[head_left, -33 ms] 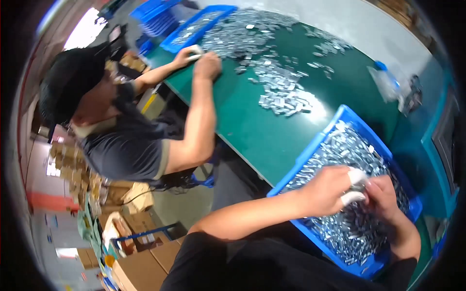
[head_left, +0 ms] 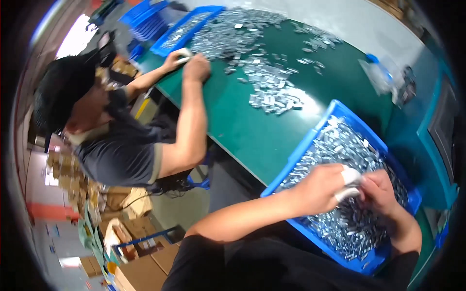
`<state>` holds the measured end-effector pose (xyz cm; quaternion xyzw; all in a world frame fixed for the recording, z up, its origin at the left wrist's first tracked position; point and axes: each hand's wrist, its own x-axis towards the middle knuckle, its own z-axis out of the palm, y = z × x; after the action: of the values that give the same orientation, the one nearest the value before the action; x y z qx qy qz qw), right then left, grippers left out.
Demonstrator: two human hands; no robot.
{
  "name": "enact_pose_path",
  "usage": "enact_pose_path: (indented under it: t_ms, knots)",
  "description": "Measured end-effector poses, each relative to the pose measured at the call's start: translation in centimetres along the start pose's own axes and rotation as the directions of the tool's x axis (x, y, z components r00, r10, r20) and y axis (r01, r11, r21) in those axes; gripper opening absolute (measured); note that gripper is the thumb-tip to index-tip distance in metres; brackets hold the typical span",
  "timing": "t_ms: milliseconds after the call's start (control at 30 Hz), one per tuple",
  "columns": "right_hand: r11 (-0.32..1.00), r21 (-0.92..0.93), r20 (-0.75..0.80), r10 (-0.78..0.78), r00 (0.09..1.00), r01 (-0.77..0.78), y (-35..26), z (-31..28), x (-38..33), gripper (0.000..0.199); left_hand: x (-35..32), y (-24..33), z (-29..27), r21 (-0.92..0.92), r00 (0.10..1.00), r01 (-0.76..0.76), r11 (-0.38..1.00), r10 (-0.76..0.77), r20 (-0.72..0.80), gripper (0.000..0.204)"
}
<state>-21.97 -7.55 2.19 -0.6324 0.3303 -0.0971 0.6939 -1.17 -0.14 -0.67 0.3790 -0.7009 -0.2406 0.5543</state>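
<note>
Over a blue plastic tray (head_left: 297,154) heaped with small shiny metal pieces (head_left: 347,143), both of my hands meet at the fingertips. My left hand (head_left: 320,188) has white covers on its thumb and a finger, and its fingers are pinched together. Against those fingertips my right hand (head_left: 379,191) is closed too, thumb pressed to the fingers. Whatever sits between the fingertips is too small and too covered to make out. More metal pieces fill the tray below both hands.
Loose metal pieces (head_left: 274,89) are spread across the green table (head_left: 242,131). A co-worker (head_left: 119,153) works at its left edge beside another blue tray (head_left: 167,44). Stacked blue baskets (head_left: 145,22) stand behind. A clear plastic bag (head_left: 376,77) lies at the far right.
The whole view has shifted slightly, so the table and co-worker sit a little further left. My hands stay together over the tray, with small finger movement.
</note>
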Motion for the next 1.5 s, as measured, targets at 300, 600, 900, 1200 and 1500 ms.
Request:
enact_pose_path:
  t_ms: [300,600,900,1200,1500]
  knots:
    - [0.947,-0.092,-0.211,-0.319,0.924,0.306,-0.7,-2.1,0.3,0.042,0.7,1.2,-2.7,0.1,0.94,0.337,0.936,-0.341,0.021,0.023]
    - [0.874,-0.227,-0.17,-0.47,0.866,0.43,-1.1,-0.5,0.6,0.048,3.7,-6.0,-9.1,0.845,0.982,0.14,0.516,-0.185,-0.05,0.027]
    - [0.871,-0.289,-0.112,-0.443,0.889,0.398,-0.3,-0.5,0.5,0.042,2.9,-10.0,-8.9,0.851,0.993,-0.051,0.523,-0.064,0.099,0.026]
    - [0.889,-0.309,-0.13,-0.391,0.911,0.337,-0.4,-0.5,0.2,0.037,3.0,-6.6,-8.2,0.869,0.927,0.06,0.491,-0.35,0.133,0.027]
    - [0.879,-0.253,-0.107,-0.441,0.891,0.404,-0.3,-0.7,0.3,0.04,2.7,2.0,-6.2,-0.333,0.756,0.594,0.733,-0.65,-0.081,0.011]
